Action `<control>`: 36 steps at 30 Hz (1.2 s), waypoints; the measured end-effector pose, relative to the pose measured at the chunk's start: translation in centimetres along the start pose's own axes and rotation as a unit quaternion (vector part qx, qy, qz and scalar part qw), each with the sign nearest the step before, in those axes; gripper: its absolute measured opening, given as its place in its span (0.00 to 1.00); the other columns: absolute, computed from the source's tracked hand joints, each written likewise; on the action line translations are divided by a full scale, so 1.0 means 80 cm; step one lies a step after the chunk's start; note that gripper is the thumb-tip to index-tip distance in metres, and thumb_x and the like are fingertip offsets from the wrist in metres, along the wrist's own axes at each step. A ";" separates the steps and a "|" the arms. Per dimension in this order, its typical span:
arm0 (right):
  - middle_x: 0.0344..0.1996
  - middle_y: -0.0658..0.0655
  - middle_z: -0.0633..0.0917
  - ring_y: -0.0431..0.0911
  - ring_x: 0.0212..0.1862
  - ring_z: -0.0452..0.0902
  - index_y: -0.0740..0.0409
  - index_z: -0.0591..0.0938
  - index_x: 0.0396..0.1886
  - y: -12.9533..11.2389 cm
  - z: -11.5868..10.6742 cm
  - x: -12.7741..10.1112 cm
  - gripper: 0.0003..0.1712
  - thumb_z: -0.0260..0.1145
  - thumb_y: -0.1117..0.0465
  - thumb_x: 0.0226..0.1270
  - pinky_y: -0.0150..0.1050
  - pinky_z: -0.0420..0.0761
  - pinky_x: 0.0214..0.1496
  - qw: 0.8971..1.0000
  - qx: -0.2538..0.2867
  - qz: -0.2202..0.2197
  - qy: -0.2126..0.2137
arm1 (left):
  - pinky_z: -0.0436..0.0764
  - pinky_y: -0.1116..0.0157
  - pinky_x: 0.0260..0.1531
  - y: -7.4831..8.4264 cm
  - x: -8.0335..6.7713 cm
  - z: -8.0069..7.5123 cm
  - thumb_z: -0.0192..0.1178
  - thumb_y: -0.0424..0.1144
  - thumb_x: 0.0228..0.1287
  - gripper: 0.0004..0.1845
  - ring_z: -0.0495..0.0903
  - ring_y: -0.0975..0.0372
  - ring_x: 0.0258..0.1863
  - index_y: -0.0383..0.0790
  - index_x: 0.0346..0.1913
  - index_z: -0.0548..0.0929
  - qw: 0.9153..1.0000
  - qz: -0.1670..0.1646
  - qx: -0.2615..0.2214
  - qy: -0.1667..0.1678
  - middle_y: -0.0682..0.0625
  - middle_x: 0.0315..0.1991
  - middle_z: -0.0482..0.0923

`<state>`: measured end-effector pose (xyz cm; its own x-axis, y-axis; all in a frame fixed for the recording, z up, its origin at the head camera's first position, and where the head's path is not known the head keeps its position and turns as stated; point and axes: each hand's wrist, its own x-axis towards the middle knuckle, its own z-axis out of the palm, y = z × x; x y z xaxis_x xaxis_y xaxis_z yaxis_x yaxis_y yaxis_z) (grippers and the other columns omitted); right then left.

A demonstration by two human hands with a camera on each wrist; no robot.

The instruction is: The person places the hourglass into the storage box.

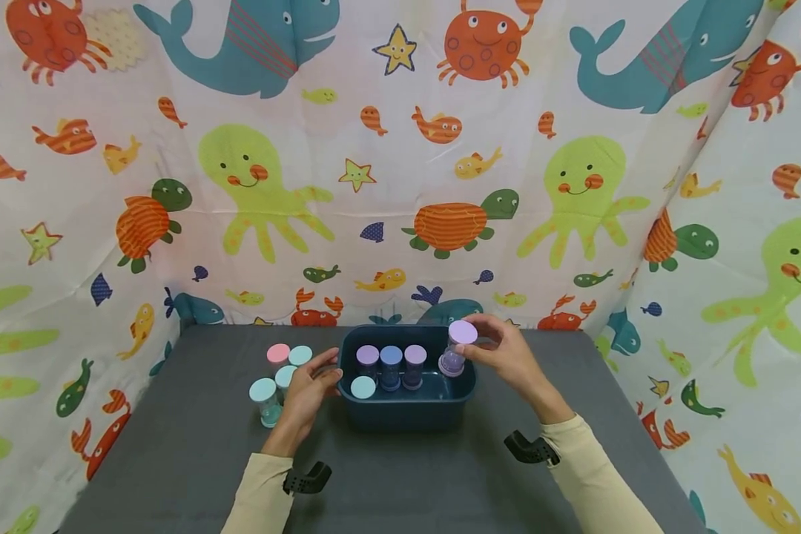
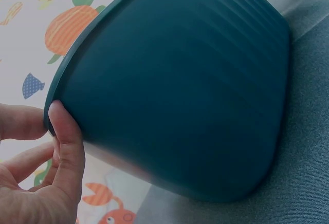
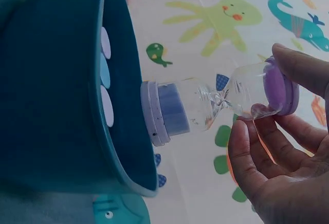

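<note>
head view, right hand (image 1: 507, 357) gripping hourglass (image 1: 453, 357)

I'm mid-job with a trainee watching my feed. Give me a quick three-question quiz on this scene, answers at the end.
1. True or false: the left hand grips the bin.
2. Apart from the hourglass in the right hand, how many caps show inside the bin in the head view? A) two B) four C) six
3. Fill in: the held hourglass has a ____ top cap.

Key: 1. True. 2. B. 3. Purple.
</note>
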<state>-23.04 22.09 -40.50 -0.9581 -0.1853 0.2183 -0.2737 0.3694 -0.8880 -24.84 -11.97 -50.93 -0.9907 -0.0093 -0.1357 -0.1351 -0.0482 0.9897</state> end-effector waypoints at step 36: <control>0.47 0.57 0.84 0.47 0.46 0.80 0.55 0.80 0.56 0.038 0.083 0.038 0.24 0.74 0.60 0.58 0.38 0.81 0.52 0.984 -0.041 -0.016 -0.175 | 0.82 0.67 0.36 0.001 -0.001 -0.002 0.59 0.32 0.67 0.23 0.79 0.60 0.43 0.45 0.65 0.76 1.000 0.005 -0.007 -0.002 0.44 0.59 0.74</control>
<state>-26.20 16.60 -45.23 -0.8658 -0.4940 0.0800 -0.3223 0.4280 -0.8444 -24.74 -12.11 -50.82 -0.9920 -0.0065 -0.1264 -0.1258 -0.0629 0.9901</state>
